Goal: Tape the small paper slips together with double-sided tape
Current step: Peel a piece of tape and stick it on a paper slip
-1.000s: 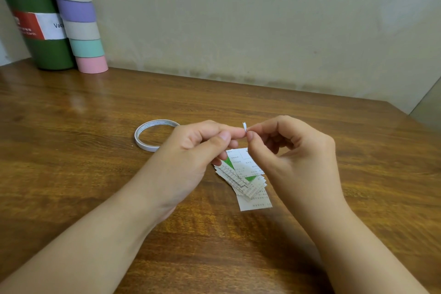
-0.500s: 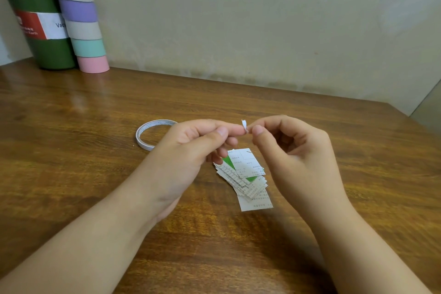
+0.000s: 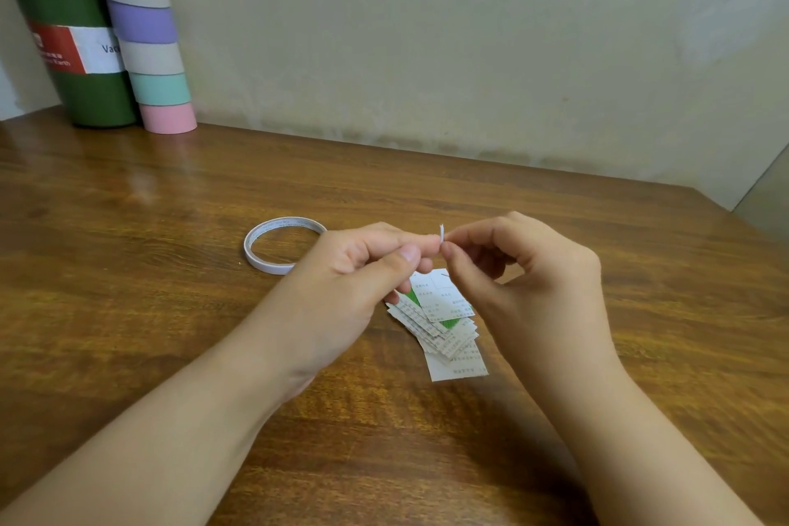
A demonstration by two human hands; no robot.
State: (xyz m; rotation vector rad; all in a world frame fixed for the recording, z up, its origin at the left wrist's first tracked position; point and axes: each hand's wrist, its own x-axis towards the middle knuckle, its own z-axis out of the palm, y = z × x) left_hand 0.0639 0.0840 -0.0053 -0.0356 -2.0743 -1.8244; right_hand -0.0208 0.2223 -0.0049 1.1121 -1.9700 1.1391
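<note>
My left hand (image 3: pixel 363 265) and right hand (image 3: pixel 525 269) both pinch the tape bit (image 3: pixel 442 231) (upright), slips (image 3: pixel 444 316) directly below.

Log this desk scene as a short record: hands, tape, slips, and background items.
left hand: pinches tape piece
right hand: pinches the same piece
tape roll: flat on table, left of the hands
paper slips: overlapping pile beneath the hands
background: green bottle, striped tube by the wall
</note>
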